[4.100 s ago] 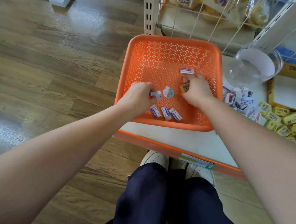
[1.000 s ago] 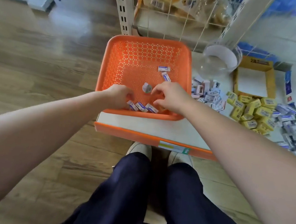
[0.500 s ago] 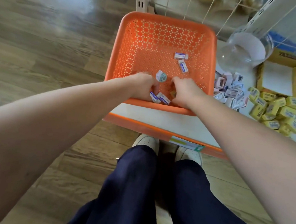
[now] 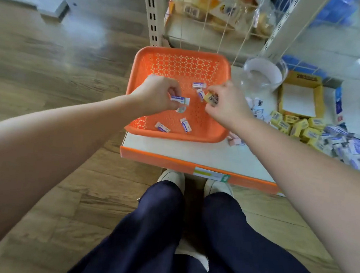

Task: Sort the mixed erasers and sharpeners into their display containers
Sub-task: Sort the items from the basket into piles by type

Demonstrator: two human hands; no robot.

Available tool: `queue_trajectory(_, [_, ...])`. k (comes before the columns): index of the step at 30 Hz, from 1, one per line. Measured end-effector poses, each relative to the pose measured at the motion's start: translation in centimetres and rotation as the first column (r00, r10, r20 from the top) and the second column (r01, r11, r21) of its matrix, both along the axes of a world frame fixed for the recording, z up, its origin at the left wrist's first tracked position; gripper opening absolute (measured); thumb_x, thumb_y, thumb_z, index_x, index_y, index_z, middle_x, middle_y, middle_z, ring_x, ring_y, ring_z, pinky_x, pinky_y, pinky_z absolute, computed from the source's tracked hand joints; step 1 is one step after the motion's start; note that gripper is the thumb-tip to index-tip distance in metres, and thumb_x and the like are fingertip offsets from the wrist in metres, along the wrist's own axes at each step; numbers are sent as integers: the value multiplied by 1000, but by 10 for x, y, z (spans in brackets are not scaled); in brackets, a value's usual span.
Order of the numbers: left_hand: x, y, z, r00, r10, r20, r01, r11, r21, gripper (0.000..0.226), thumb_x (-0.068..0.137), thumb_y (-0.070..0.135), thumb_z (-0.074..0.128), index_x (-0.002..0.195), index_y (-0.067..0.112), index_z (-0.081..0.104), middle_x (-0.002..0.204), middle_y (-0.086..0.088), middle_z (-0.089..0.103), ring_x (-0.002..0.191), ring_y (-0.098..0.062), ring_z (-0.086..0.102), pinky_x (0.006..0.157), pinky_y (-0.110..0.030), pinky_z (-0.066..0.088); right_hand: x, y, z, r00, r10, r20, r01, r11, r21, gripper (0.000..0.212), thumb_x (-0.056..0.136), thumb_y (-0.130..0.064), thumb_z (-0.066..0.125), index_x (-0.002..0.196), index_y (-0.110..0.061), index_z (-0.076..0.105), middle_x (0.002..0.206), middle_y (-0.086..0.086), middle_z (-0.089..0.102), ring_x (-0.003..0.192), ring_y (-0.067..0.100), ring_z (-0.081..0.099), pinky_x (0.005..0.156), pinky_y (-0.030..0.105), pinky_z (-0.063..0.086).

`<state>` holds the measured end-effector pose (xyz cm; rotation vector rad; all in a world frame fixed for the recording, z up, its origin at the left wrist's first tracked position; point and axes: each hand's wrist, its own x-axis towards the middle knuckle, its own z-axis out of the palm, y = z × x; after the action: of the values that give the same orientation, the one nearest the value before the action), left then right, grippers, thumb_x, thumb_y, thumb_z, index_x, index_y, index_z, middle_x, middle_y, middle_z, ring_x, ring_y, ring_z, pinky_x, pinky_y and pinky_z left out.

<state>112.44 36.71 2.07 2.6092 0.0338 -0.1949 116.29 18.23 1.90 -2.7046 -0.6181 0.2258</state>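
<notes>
An orange perforated basket (image 4: 179, 67) sits on the low white shelf (image 4: 186, 151). Above its middle my left hand (image 4: 157, 94) pinches a white eraser with a blue sleeve (image 4: 179, 99). My right hand (image 4: 228, 103) pinches a yellow eraser with a barcode (image 4: 211, 98) over the basket's right side. Loose white erasers lie in the basket: one (image 4: 199, 85) near the back, two (image 4: 185, 124) (image 4: 161, 127) near the front. A small round item (image 4: 181, 109) lies under my left hand.
To the right on the shelf lie a clear round jar (image 4: 263, 75), an open yellow cardboard box (image 4: 299, 100), a heap of yellow erasers (image 4: 295, 126) and a heap of blue-and-white ones (image 4: 346, 147). A wire rack with packaged goods (image 4: 210, 4) stands behind. Wooden floor on the left.
Both hands have lifted from the basket's front edge toward its middle. My left hand now holds a white eraser and my right a yellow one. The camera has tilted up.
</notes>
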Motion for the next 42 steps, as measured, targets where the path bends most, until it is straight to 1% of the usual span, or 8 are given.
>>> queue_trajectory(4, [2, -29, 37, 998, -23, 66, 22, 1000, 15, 26, 76, 16, 72, 102, 13, 68, 87, 4, 57, 86, -12, 52, 76, -18, 37, -11, -43, 26, 997, -81, 2, 81, 996, 21, 45, 85, -20, 59, 129, -12, 54, 119, 17, 48, 106, 30, 51, 87, 30, 40])
queue_trajectory(9, [2, -90, 78, 985, -158, 65, 152, 985, 80, 26, 76, 13, 71, 102, 9, 66, 83, 3, 55, 88, -20, 57, 73, -21, 35, -25, -112, 55, 978, -204, 37, 203, 979, 7, 44, 85, -19, 61, 128, -8, 54, 120, 15, 47, 108, 29, 51, 92, 33, 43])
queue_trajectory(13, [3, -146, 105, 961, -265, 75, 258, 962, 87, 26, 78, 14, 67, 104, 10, 64, 80, 2, 55, 81, -19, 56, 73, -23, 40, -38, -173, 78, 951, -299, 78, 300, 954, -7, 31, 85, -15, 56, 115, -7, 61, 113, 13, 50, 100, 29, 53, 85, 31, 41])
queue_trajectory(17, [5, -200, 118, 927, -360, 103, 350, 931, 100, 25, 79, 16, 68, 102, 8, 64, 86, 2, 55, 83, -17, 55, 72, -20, 36, -49, -232, 91, 925, -369, 96, 371, 929, -6, 36, 87, -15, 54, 123, -11, 59, 115, 14, 52, 107, 31, 50, 89, 33, 41])
queue_trajectory(20, [13, -236, 109, 899, -429, 91, 416, 899, 134, 27, 75, 27, 67, 96, 10, 64, 91, -1, 59, 86, -19, 57, 80, -25, 42, -54, -271, 88, 901, -426, 87, 427, 904, 6, 33, 86, -12, 55, 118, -11, 62, 106, 18, 54, 102, 34, 52, 84, 28, 38])
queue_trajectory(29, [43, -293, 48, 876, -482, -17, 478, 863, 165, 24, 81, 21, 66, 103, 12, 62, 101, -5, 64, 83, -14, 49, 72, -25, 39, -26, -309, 46, 904, -428, -7, 428, 903, -38, 31, 86, -18, 60, 117, -14, 63, 111, 16, 56, 99, 30, 56, 80, 23, 36])
queue_trajectory(37, [66, -300, -12, 894, -440, -82, 448, 874, 190, 25, 80, 25, 68, 99, 10, 62, 99, -10, 62, 92, -26, 56, 82, -38, 47, 12, -294, -10, 906, -409, -109, 410, 912, -18, 35, 85, -16, 62, 119, -11, 60, 119, 14, 53, 110, 27, 51, 92, 27, 38])
queue_trajectory(42, [63, -287, -34, 937, -343, -66, 349, 928, 128, 15, 79, 18, 64, 93, 13, 59, 96, -6, 55, 87, -21, 50, 75, -33, 45, 16, -278, -37, 911, -395, -120, 401, 916, 25, 35, 84, -21, 64, 118, -11, 61, 119, 13, 58, 109, 27, 54, 90, 28, 39])
